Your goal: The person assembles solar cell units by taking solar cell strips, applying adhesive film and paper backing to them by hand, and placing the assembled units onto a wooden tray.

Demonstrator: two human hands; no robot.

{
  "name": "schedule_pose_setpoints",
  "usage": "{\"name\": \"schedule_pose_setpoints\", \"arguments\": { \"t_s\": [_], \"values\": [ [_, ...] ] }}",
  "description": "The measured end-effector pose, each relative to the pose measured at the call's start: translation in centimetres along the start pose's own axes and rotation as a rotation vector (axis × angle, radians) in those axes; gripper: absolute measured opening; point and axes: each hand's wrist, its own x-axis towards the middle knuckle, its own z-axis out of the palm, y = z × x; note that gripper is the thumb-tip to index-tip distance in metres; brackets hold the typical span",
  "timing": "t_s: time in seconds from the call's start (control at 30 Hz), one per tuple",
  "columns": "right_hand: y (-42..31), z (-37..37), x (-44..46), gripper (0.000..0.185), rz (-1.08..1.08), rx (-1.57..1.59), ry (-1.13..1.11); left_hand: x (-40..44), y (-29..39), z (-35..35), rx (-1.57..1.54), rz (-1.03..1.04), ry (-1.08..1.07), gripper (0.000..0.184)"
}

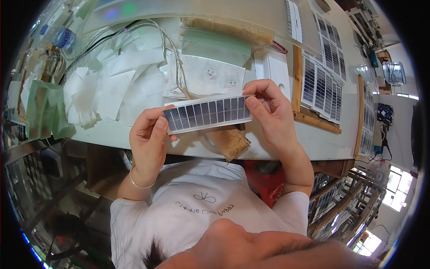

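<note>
A white-edged strip with two rows of dark rectangular cells (208, 113) is held up over the near edge of the table, slightly tilted. My left hand (150, 139) pinches its left end, thumb on top. At the other end, my right hand (271, 107) grips the upper right corner between thumb and fingers. Just under the strip lies a brown, worn block (230, 141), partly hidden by it. Behind it, a printed white sheet (208, 74) with small cartoon faces lies on the table.
Loose white sheets (118, 85) are heaped at the left, beside pale green folded pieces (45, 110). A green-covered block (217, 47) stands at the back. Wooden-framed panels of dark cells (320, 87) lie at the right. A plastic bottle (62, 36) sits at the far left.
</note>
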Motion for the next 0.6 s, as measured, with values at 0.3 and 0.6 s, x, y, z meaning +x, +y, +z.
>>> {"name": "schedule_pose_setpoints", "arguments": {
  "t_s": [0.3, 0.6],
  "values": [
    [0.32, -0.46, 0.01, 0.012, -0.056, -0.037, -0.018, 0.17, -0.27, 0.36, 0.034, 0.083, -0.002, 0.016],
    [0.59, -0.63, -0.04, 0.012, -0.058, -0.072, -0.018, 0.21, -0.8, 0.22, 0.02, 0.1, -0.006, 0.015]
  ]
}}
